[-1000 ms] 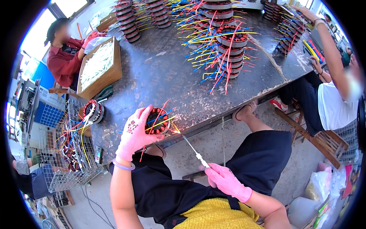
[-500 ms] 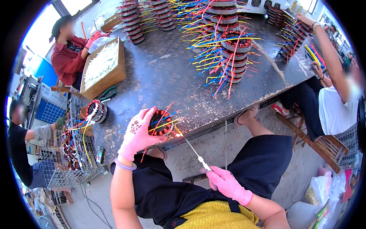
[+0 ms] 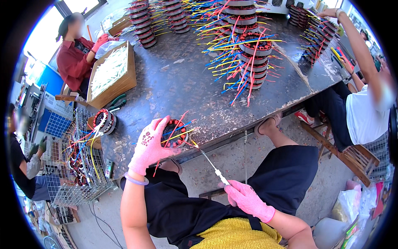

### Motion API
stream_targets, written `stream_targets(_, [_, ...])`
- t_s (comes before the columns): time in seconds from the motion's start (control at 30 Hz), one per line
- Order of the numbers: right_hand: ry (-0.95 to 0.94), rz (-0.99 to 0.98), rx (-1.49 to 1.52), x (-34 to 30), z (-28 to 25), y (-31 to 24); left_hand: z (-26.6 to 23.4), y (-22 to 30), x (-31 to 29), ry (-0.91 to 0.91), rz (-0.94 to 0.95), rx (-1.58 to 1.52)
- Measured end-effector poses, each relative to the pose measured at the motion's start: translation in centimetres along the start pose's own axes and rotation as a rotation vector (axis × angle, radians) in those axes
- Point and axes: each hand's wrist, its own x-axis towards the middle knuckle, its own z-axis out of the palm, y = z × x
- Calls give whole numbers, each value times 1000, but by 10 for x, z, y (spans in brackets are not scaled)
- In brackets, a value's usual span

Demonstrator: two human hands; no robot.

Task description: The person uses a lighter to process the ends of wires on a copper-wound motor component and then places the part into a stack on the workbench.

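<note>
My left hand [image 3: 150, 143], in a pink glove, is closed round the near left side of a motor stator [image 3: 184, 137] at the table's front edge. Red windings line its ring, and red, blue and yellow leads stick out of it. My right hand [image 3: 248, 201], also gloved in pink, grips a slim rod-shaped tool [image 3: 217, 172] with a white sleeve and a thin metal shaft. The shaft points up and left, its tip close to the ends of the yellow leads beside the stator. Whether tip and leads touch is too small to tell.
A second stator [image 3: 104, 120] sits at the table's left corner, near green-handled pliers [image 3: 117, 101] and a box of white sleeves [image 3: 92, 98]. Tall stator stacks [image 3: 255, 62] bristle with wires farther back. A wire basket [image 3: 78, 182] stands left. Co-workers sit at both sides.
The bright orange glow at the tool's tip has gone. Both my hands hold nearly the same place. The co-worker at far left has drawn their gloved hands back from the basket.
</note>
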Motion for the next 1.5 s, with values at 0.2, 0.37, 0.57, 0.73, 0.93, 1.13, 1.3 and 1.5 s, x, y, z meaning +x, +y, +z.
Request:
stream_targets(0.2, [2, -4, 34, -1, 0, 0, 0, 1, 0, 1, 4, 4])
stream_targets(0.37, [4, 16, 22, -1, 1, -1, 0, 0, 1, 0, 7, 0])
stream_targets(0.57, [2, 27, 18, -1, 1, 0, 1, 0, 0, -6, -5, 10])
stream_targets(0.73, [9, -1, 33, -1, 1, 1, -1, 4, 1, -7, -6, 5])
stream_targets(0.93, [32, 34, 106, -3, 0, 3, 0, 1, 0, 0, 3, -19])
stream_targets(1.13, [65, 44, 148, -5, -1, 1, -1, -5, 0, -39, 82, -41])
stream_targets(1.3, [61, 46, 173, -5, -3, -2, 3, -3, -1, -28, 128, 28])
stream_targets(1.5, [62, 24, 334, -4, -5, -4, -4, -1, 4, -42, 37, -94])
